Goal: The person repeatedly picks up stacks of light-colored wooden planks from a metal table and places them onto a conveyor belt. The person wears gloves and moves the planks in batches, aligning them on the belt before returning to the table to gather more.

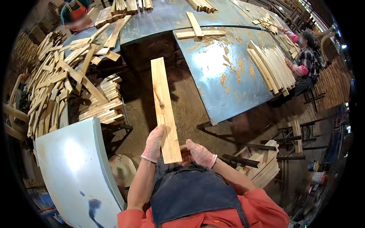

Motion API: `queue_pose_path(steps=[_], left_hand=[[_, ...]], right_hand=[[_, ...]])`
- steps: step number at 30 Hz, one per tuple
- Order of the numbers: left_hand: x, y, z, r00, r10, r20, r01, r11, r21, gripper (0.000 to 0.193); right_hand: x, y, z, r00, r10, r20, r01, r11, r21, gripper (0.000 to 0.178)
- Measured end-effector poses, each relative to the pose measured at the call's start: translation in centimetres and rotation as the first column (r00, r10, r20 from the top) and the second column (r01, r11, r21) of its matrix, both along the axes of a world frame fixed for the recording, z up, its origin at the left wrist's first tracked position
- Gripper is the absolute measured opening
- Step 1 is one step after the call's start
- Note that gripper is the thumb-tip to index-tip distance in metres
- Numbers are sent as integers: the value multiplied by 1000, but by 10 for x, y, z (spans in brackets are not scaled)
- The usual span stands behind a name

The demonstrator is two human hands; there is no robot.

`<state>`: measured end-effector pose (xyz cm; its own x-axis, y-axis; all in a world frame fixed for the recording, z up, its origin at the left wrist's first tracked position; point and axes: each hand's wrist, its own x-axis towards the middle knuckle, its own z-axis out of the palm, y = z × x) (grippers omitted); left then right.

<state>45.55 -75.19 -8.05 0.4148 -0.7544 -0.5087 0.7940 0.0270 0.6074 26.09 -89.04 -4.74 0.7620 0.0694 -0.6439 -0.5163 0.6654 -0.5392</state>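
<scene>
A long pale wooden board (164, 102) with a dark knot points away from me, its near end just above my dark apron. My left hand (154, 143), in a whitish-pink knit glove, is closed on the board's left edge near that end, the thumb on top. On the other side, my right hand (200, 154), gloved alike with bare fingertips, is beside the near right edge. Its thumb stands apart from the fingers, whose tips come up to the board's edge. Whether they touch its underside is hidden.
A pale metal-topped table (72, 155) stands at left, by a heap of wooden slats (53, 91). Ahead is a sawdust-strewn metal table (228, 76) with stacked boards (272, 68). A co-worker (304, 60) stands at right, another (76, 15) far left. More boards (262, 165) rest on a rack.
</scene>
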Motion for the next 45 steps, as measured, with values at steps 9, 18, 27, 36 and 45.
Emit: queue_pose_path(steps=[9,18,27,36,45], left_hand=[[102,-95,-40,996,-85,-16,87,989,116,42],[137,-194,-24,709,-665,237,584,741,332,40],[249,-219,-147,865,-495,-82,480,768,424,43],[318,-312,-114,913,-401,77,273,739,616,44],[349,-315,-123,980,-139,-144,198,777,597,16]], right_hand=[[101,-47,0,993,-112,43,109,992,63,43],[106,-114,-61,906,-415,84,416,909,2,21],[114,-308,-123,778,-626,41,617,752,-229,28],[131,-827,21,3,-896,444,888,-201,-413,11],[292,-775,-95,589,-728,350,806,499,-317,23]])
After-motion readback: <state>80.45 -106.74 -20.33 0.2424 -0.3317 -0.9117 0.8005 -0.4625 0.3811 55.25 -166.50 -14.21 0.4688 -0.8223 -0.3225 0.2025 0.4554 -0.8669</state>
